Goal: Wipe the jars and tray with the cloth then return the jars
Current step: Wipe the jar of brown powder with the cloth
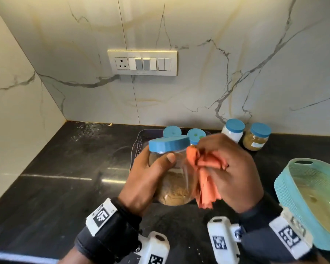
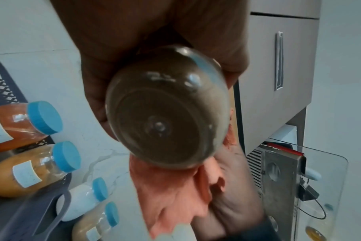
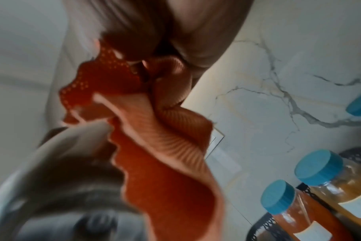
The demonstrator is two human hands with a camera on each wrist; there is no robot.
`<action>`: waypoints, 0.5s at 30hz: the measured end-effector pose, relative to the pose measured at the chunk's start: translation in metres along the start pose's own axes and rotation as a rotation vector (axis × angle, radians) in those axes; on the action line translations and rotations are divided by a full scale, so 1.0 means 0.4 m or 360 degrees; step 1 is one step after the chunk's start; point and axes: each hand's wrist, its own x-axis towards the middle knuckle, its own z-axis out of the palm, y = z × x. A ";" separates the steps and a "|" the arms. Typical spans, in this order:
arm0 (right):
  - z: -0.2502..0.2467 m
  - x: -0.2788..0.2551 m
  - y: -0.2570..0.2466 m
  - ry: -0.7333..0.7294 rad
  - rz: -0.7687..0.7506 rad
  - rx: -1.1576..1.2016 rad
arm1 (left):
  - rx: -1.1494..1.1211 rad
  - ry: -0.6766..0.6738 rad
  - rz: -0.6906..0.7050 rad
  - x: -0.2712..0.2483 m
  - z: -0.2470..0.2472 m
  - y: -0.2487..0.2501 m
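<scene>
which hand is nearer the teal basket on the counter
Right. The right hand, gripping the orange cloth, sits just left of the teal basket; the left hand, holding the jar, is farther left.

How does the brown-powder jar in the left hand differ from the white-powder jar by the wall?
The brown-powder jar is lifted off the counter in the left hand; the white-powder jar stands on the black counter, untouched. The held one looks tilted and has the orange cloth against it; the other stands upright, clear of it. Both have blue lids.
</scene>
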 end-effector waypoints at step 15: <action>0.039 -0.093 -0.037 -0.0035 -0.0186 -0.0471 | -0.0100 0.0084 -0.0008 0.011 0.021 0.021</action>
